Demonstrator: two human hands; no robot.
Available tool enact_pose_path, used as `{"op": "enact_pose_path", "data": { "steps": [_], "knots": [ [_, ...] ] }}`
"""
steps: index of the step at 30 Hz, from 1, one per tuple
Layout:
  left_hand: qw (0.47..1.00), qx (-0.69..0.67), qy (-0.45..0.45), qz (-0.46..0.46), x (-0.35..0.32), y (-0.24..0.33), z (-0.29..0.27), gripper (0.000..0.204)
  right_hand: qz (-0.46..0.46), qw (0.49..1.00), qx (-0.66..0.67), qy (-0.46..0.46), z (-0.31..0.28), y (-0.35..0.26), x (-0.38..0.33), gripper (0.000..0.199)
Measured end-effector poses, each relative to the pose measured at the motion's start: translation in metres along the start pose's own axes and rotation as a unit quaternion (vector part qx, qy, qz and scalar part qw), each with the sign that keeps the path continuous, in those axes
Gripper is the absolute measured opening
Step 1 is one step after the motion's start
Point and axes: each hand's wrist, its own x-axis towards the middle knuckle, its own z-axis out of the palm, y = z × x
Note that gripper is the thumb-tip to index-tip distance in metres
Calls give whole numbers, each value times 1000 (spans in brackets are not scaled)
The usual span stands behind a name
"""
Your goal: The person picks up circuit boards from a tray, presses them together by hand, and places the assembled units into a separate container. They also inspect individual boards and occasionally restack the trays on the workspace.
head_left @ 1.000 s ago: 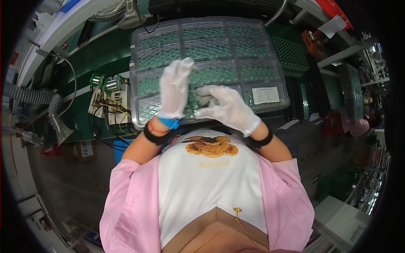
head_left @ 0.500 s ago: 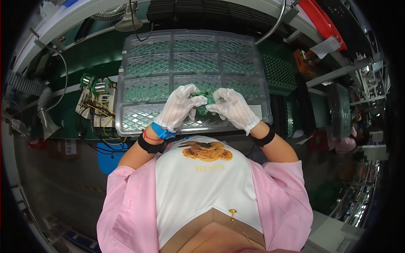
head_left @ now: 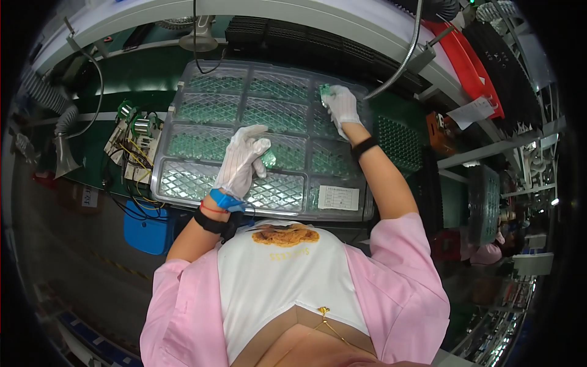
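Green circuit board (head_left: 325,92) sits pinched in the gloved fingertips of the right hand (head_left: 340,104), which has stretched out to a far right compartment of the clear tray (head_left: 183,189); half a second ago both hands met over the near row, so the piece now looks moved across for placing. Left hand (head_left: 243,160) hovers over the middle row, fingers loosely curled, pinching nothing I can see; beyond lie a green bench (head_left: 147,76), a wired fixture (head_left: 131,144), 1 white label (head_left: 338,197).
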Motion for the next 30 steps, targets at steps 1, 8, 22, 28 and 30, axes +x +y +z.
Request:
{"op": "enact_pose_path", "data": {
  "steps": [1,8,22,28,30],
  "knots": [
    [1000,4,-3,2,-1,2,0,32,-66,986,-90,121,3,19,23,20],
    [997,25,76,2,-17,9,-12,33,-23,947,-309,77,22,7,43,28],
    [999,10,28,23,5,-12,0,31,4,962,53,-267,18,-106,-111,35],
    [993,78,85,36,-2,12,20,56,-154,987,-41,-39,19,-49,-55,29],
    [992,96,71,33,-11,15,12,58,-183,955,-176,153,2,-11,-11,25]
  ]
}}
